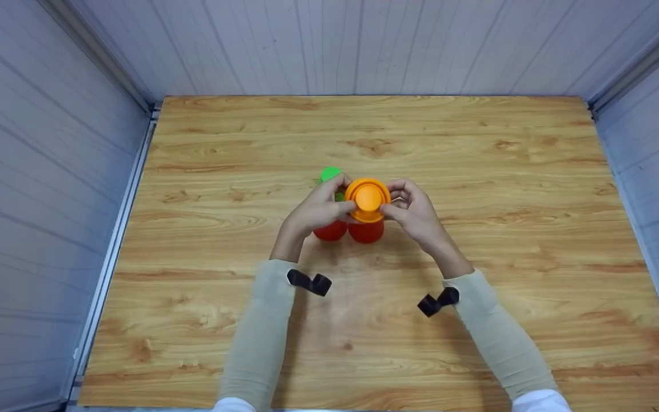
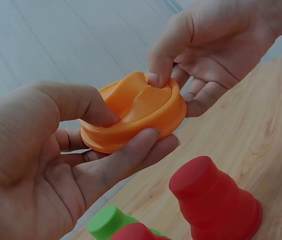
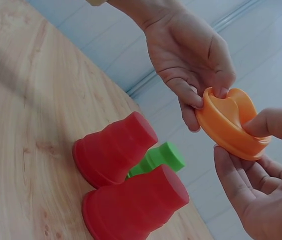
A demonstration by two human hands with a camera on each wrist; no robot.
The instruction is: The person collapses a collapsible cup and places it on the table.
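Note:
Between both hands, raised above the table, is an orange collapsible cup [image 1: 368, 198], squashed into a shallow ring. In the left wrist view its middle looks folded and pushed in. My left hand [image 1: 322, 207] pinches its left side, thumb pressed inside the rim and fingers underneath. On the opposite side, my right hand [image 1: 415, 214] grips the rim between thumb and fingers. Below them stand two red stepped cups [image 3: 137, 205] [image 3: 116, 149], upside down and fully extended. Behind these is a green cup [image 3: 158, 158] of the same shape, partly hidden.
The wood-grain table [image 1: 238, 143] extends around the cups on all sides. Pale panel walls [image 1: 329, 46] enclose it at the back, left and right. Small black wrist cameras [image 1: 309, 282] stick out from both beige sleeves [image 1: 261, 326].

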